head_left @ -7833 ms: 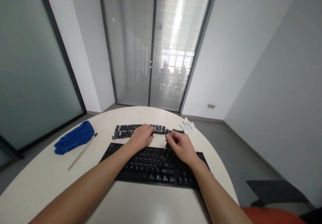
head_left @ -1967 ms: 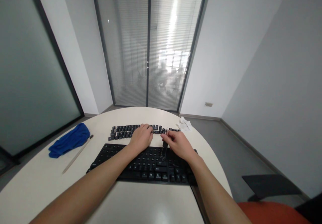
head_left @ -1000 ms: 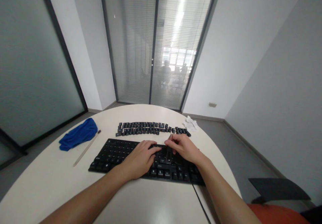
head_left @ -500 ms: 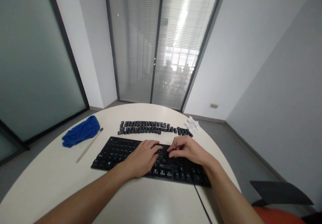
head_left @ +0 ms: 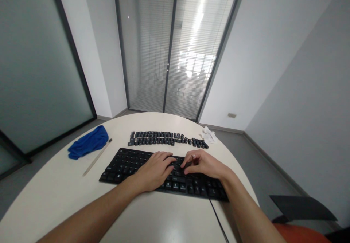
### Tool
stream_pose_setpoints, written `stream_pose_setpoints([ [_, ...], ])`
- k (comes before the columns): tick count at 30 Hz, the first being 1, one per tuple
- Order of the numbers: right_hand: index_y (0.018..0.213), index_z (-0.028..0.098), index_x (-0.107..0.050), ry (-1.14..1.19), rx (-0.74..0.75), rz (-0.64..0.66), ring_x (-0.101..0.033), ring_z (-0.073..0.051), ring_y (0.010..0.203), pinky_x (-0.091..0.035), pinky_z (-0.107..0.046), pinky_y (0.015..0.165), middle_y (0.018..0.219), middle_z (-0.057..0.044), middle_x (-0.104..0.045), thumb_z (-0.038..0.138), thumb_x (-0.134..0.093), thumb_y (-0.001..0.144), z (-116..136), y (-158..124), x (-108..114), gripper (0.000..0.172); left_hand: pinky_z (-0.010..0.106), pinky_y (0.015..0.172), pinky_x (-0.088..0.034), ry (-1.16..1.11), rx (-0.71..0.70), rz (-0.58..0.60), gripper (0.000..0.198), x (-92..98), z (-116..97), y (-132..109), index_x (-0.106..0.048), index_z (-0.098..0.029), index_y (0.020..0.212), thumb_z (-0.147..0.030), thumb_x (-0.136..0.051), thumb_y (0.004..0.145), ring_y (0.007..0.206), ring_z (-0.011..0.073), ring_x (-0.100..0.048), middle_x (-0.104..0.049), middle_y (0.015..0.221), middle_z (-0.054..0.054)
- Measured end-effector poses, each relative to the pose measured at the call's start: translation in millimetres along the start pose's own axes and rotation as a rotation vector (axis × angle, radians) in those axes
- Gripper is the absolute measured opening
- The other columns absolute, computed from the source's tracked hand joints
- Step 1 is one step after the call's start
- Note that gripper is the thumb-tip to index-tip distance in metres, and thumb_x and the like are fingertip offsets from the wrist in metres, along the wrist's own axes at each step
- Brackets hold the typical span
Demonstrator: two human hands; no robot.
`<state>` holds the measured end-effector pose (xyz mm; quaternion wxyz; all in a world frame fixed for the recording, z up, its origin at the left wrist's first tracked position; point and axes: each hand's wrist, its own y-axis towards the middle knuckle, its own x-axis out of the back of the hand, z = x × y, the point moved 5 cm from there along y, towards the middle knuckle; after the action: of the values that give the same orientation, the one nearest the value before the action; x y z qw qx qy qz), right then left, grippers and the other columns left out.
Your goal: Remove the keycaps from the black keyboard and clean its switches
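Note:
A black keyboard (head_left: 124,164) lies at a slant across the front of the table. My left hand (head_left: 154,170) rests flat over its middle, fingers spread and holding nothing. To the right of it, my right hand (head_left: 201,163) is bent over the keys, thumb and index finger drawn close together at the keyboard's surface. Whatever sits between those fingertips, if anything, is too dark and small to make out. Both hands hide part of the keys. Beyond the keyboard, loose black keycaps (head_left: 153,141) are laid out in rows.
On the left of the round white table (head_left: 164,221) are a blue cloth (head_left: 89,142) and a thin stick brush (head_left: 97,158) with a dark tip. Crumpled white tissue (head_left: 209,135) lies at the far right. A cable (head_left: 218,221) runs toward me. A chair (head_left: 303,208) stands at lower right.
My right hand has shifted very slightly, its fingertips still at the keys. My left hand stays in place on the keyboard. The view has moved a little.

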<state>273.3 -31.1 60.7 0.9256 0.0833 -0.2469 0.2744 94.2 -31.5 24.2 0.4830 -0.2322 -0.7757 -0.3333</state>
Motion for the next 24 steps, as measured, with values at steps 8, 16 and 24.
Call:
stream_pose_setpoints([
  [8, 0.079, 0.019, -0.079, 0.048, 0.036, -0.038, -0.065, -0.018, 0.074, -0.049, -0.028, 0.069, 0.081, -0.004, -0.075, 0.039, -0.081, 0.07, -6.7, 4.2, -1.2, 0.022, 0.044, 0.109, -0.034, -0.008, 0.001, 0.001, 0.033, 0.6, -1.0, -0.5, -0.058, -0.024, 0.126, -0.034, -0.041, 0.1, 0.123, 0.0245, -0.048, -0.055, 0.134, 0.007],
  [16, 0.074, 0.018, -0.078, 0.107, 0.04, -0.057, -0.064, -0.017, 0.074, -0.049, -0.029, 0.07, 0.08, -0.004, -0.074, 0.039, -0.082, 0.07, -11.2, 6.3, -3.6, 0.021, 0.044, 0.109, -0.035, 0.0, -0.017, 0.007, 0.031, 2.1, -3.1, -0.2, -0.059, -0.024, 0.123, -0.034, -0.041, 0.1, 0.125, 0.0247, -0.047, -0.055, 0.133, 0.007],
  [24, 0.091, 0.018, -0.077, 0.089, -0.054, -0.007, -0.056, -0.013, 0.059, -0.043, -0.024, 0.056, 0.071, -0.001, -0.07, 0.044, -0.077, 0.074, -15.9, 6.6, -6.5, 0.031, 0.048, 0.11, -0.033, 0.001, -0.035, 0.036, 0.033, 4.5, -7.1, 0.1, -0.058, -0.03, 0.127, -0.038, -0.042, 0.1, 0.128, 0.0261, -0.044, -0.052, 0.138, 0.006],
])
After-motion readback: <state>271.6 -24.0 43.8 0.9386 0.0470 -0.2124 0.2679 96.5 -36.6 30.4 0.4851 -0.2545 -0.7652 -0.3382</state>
